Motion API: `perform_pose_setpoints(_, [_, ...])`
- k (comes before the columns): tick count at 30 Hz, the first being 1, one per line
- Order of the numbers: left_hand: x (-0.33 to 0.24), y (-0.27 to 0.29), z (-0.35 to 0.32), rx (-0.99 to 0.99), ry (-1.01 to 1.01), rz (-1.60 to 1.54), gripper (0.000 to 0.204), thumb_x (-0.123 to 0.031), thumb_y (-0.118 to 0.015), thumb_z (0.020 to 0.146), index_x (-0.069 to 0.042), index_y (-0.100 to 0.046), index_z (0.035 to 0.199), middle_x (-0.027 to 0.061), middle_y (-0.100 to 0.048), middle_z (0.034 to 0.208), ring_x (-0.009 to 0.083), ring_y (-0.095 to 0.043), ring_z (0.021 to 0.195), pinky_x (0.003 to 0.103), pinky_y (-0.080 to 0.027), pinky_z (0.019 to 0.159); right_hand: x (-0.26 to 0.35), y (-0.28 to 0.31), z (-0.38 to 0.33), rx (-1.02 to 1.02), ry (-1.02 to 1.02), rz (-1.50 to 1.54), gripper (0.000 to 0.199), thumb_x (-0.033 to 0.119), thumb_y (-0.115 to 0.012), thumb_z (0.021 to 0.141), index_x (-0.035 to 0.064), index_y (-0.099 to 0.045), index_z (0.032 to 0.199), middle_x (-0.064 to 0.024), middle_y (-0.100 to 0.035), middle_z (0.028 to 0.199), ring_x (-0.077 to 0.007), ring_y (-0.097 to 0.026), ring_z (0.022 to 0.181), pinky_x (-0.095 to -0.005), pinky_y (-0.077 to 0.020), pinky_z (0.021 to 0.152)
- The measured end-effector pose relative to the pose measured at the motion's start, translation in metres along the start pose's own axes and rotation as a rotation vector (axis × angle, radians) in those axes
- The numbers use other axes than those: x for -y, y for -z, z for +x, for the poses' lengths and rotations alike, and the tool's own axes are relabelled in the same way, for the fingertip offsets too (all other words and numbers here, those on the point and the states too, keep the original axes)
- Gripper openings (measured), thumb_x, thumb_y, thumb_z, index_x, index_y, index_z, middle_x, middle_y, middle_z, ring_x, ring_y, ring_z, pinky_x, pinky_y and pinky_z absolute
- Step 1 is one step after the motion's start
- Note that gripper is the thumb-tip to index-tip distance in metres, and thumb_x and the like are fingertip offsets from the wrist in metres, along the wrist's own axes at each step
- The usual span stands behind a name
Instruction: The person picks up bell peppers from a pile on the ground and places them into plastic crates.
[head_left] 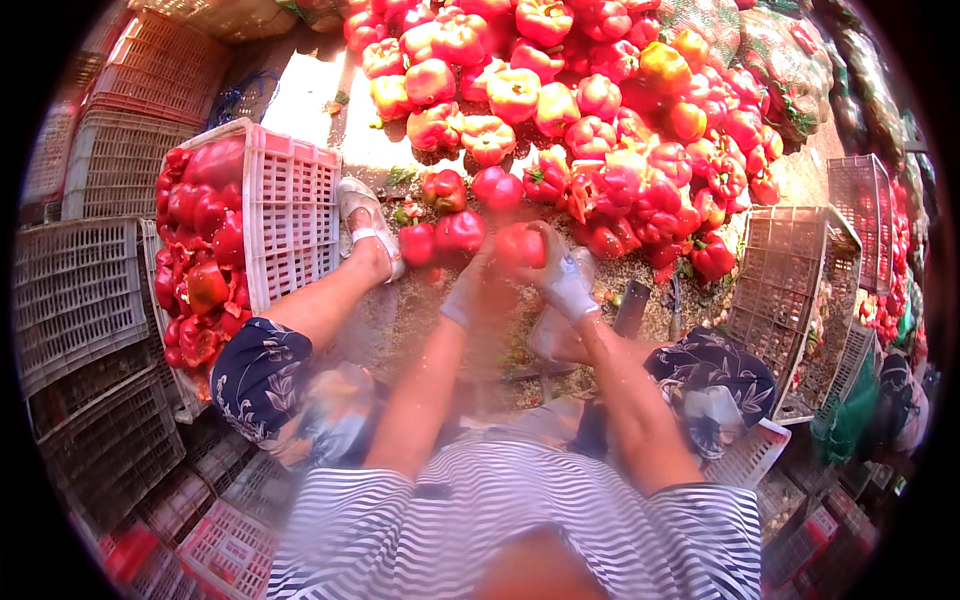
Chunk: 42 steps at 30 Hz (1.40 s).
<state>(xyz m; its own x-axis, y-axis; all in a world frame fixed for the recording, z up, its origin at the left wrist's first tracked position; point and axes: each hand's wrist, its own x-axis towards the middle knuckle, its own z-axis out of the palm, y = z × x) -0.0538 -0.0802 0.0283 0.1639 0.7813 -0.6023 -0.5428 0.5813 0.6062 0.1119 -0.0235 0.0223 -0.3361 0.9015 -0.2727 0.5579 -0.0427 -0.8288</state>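
Observation:
Low between my knees, both hands wear pale gloves. My right hand [566, 279] is closed on a red bell pepper [519, 247], its fingers curled along the right side. Just to the left, my left hand [472, 287] is close to the same pepper; its fingers are smeared by motion, and whether they touch it is unclear. Several red peppers lie just beyond my hands, among them a shiny one [497, 188] and one by my left wrist [460, 231]. Farther ahead spreads a large heap of red bell peppers [590, 138], some tinged yellow.
A pale plastic crate [292, 205] full of red peppers lies tipped at my left. Stacked crates [78, 290] stand behind it. Another crate [775, 280] leans at my right. Net sacks [785, 75] rest at the far right. A dark flat bar [632, 308] lies near my right foot.

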Motion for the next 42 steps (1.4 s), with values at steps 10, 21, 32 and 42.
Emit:
perform_pose_setpoints(10, [-0.048, -0.054, -0.037, 0.276, 0.041, -0.45, 0.045, -0.032, -0.059, 0.093, -0.011, -0.054, 0.133, 0.0089, -0.058, 0.129, 0.0231, -0.059, 0.118, 0.04, -0.05, 0.103, 0.076, 0.044, -0.043, -0.165, 0.455, -0.177, 0.077, 0.036, -0.086, 0.067, 0.0152, -0.052, 0.133, -0.018, -0.054, 0.126, -0.041, -0.056, 0.114, -0.0502, -0.047, 0.095])
perform_pose_setpoints(21, [-0.049, -0.084, -0.073, 0.235, -0.183, -0.503, 0.038, -0.023, -0.056, 0.092, -0.01, -0.057, 0.128, 0.006, -0.061, 0.122, 0.0197, -0.06, 0.114, 0.037, -0.05, 0.101, 0.119, 0.046, -0.06, -0.413, 0.504, -0.03, 0.068, 0.029, -0.083, 0.072, 0.0075, -0.055, 0.13, -0.019, -0.063, 0.114, -0.0382, -0.062, 0.105, -0.045, -0.0509, 0.09])
perform_pose_setpoints(32, [-0.05, -0.115, -0.093, -0.181, -0.589, 0.023, 0.02, -0.01, -0.069, 0.085, -0.009, -0.065, 0.104, 0.0035, -0.064, 0.097, 0.0163, -0.064, 0.092, 0.027, -0.053, 0.076, 0.143, 0.048, -0.074, -0.607, 0.192, 0.495, 0.061, 0.025, -0.075, 0.083, -0.0008, -0.053, 0.134, -0.0185, -0.061, 0.127, -0.0253, -0.061, 0.115, -0.0356, -0.049, 0.098])
perform_pose_setpoints(42, [-0.054, -0.084, -0.104, 0.055, -0.451, 0.058, 0.023, -0.007, -0.063, 0.089, -0.001, -0.06, 0.111, 0.0022, -0.06, 0.103, 0.0106, -0.057, 0.094, 0.024, -0.049, 0.08, 0.121, 0.052, -0.063, -0.486, -0.004, 1.032, 0.045, 0.021, -0.074, 0.086, -0.0005, -0.059, 0.124, -0.0079, -0.062, 0.109, -0.0161, -0.061, 0.096, -0.0301, -0.0525, 0.084])
